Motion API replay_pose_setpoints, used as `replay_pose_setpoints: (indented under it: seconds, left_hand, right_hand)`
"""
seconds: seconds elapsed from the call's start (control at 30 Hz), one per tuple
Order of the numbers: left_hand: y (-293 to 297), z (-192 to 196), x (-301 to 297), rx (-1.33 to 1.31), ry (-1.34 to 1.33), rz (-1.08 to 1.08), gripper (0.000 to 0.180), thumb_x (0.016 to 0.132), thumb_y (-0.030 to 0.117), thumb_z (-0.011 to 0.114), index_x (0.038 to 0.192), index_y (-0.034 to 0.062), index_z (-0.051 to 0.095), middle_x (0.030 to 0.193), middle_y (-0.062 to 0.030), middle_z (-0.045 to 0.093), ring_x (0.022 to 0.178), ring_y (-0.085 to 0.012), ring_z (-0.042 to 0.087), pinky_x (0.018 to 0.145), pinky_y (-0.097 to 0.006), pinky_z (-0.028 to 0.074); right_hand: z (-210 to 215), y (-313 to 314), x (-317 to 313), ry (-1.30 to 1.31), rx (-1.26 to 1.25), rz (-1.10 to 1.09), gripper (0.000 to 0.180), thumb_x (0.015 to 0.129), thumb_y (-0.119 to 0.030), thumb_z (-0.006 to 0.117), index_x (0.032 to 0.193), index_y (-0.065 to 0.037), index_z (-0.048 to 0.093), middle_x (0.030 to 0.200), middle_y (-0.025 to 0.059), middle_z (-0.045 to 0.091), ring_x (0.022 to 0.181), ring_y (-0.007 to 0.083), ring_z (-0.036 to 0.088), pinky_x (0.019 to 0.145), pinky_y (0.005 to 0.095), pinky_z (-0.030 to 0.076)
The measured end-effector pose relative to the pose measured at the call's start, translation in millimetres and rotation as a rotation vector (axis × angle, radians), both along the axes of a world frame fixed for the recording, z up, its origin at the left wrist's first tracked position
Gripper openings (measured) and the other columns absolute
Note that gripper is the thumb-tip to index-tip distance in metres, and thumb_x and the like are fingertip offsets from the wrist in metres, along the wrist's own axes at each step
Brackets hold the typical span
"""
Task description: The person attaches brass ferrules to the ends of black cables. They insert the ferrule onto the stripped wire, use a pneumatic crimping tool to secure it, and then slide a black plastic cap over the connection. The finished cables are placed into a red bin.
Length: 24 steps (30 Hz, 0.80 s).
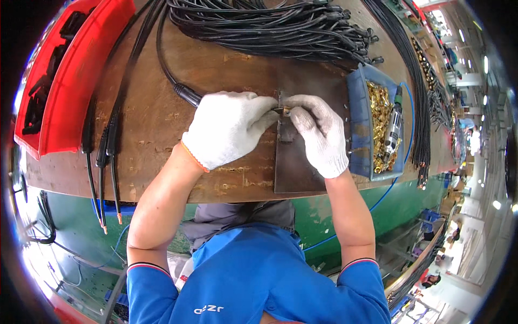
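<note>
Tabletop (148,151) lies open between black cables (113,137) and left hand (224,129); rightward, a blue bin (360,124) obstructs.

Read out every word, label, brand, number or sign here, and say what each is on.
Blue shirt: short white lettering on the chest, upside down in this view; I don't copy printed text.
Tool in the blue bin: any markings are too small to read.
Red bin: no readable text.

The left of 2 head-worn fisheye cameras looked steeply down from near above the grip of the left hand (224,129) and right hand (321,132), taking in the table (232,73) around it and the wearer's blue shirt (253,264) on its near side.
</note>
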<state>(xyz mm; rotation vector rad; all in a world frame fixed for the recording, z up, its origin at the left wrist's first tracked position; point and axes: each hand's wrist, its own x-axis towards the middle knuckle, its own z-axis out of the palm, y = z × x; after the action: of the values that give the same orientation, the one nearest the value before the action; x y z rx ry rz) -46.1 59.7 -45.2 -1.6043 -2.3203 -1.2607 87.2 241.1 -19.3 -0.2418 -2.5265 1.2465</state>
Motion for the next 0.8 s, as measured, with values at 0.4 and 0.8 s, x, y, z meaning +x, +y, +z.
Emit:
replay_pose_setpoints:
  seconds: [0.4, 0.8]
  left_hand:
    - [-1.1, 2.1, 7.2, -0.019, 0.168, 0.027, 0.029, 0.081, 0.019, 0.084, 0.107, 0.0119, 0.076, 0.086, -0.0068, 0.069, 0.081, -0.0319, 0.068, 0.074, -0.046, 0.054]
    - [-57.5, 16.2, -29.1, -0.255, 0.268, 0.416, 0.061, 0.078, 0.009, 0.085, 0.136, 0.0144, 0.069, 0.14, -0.0097, 0.066, 0.133, -0.0373, 0.059, 0.112, -0.05, 0.047]
  right_hand:
    - [-2.9, 4.1, 4.7, -0.094, -0.609, -0.037, 0.034, 0.107, -0.028, 0.07, 0.12, 0.003, 0.073, 0.093, 0.0065, 0.075, 0.07, 0.0116, 0.067, 0.064, 0.0286, 0.055]
    - [17.6, 20.9, -0.7, 0.002, -0.799, -0.028, 0.028, 0.107, -0.022, 0.07, 0.122, 0.002, 0.072, 0.092, 0.0081, 0.075, 0.074, 0.0118, 0.069, 0.063, 0.027, 0.055]
